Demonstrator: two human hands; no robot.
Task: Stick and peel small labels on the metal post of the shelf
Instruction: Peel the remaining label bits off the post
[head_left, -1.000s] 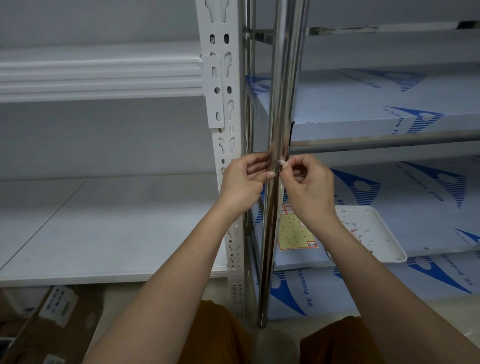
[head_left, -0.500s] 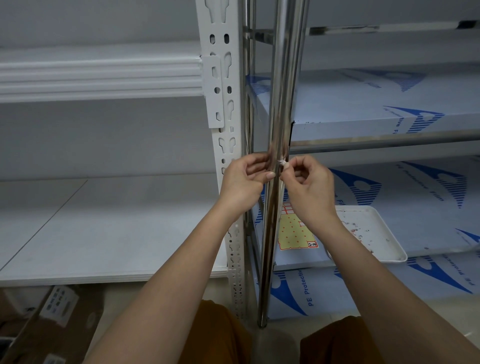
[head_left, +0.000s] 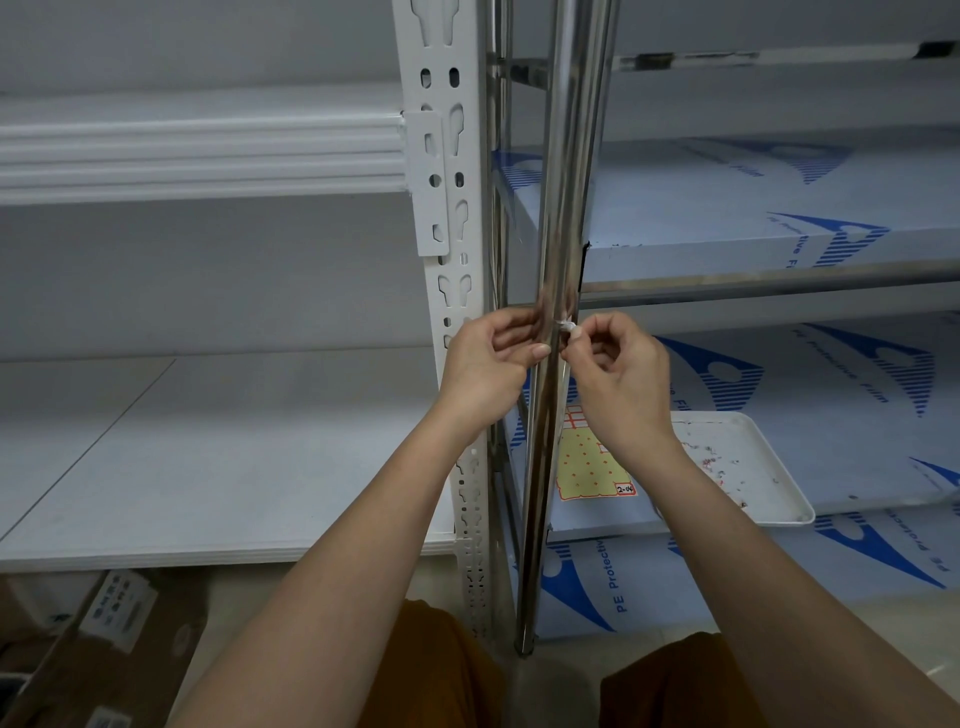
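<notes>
A shiny steel post of the shelf runs top to bottom through the middle of the head view. My left hand holds the post from the left, its thumb lying across the front. My right hand is just right of the post with curled fingers, and its thumb and forefinger pinch a small white label at the post's right edge. A yellow label sheet with red dots lies in a white tray on the shelf behind my right wrist.
A white perforated upright stands just left of the steel post. White shelf boards extend to the left. Shelves wrapped in blue-printed film lie to the right. A cardboard box sits on the floor at lower left.
My right hand has drawn slightly to the right, away from the post, with the label pinched. My left hand has stayed on the post.
</notes>
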